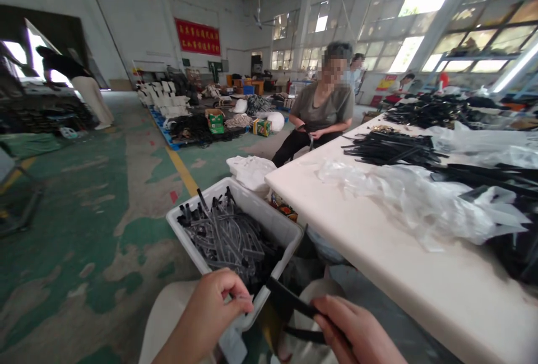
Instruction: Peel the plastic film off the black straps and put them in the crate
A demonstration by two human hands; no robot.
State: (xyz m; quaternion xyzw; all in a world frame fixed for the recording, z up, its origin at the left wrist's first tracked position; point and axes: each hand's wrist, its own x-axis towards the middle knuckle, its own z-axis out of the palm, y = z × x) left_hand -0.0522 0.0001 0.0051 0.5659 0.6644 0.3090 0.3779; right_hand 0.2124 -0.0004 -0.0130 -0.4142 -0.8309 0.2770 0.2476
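Note:
My right hand is closed around a black strap, whose one end points left toward the bin and whose other part hangs below my fingers. My left hand is pinched, thumb against forefinger, in front of the bin's near edge. A small pale bit shows at its fingertips, too small to name. Just beyond both hands stands a white plastic bin, holding a heap of black straps, many of them under a clear, shiny cover or sleeve.
On the right, a white table bears clear plastic bags and piles of black strips. A seated co-worker handles something at its far end. Goods lie on blue pallets behind. Another person bends over at far left.

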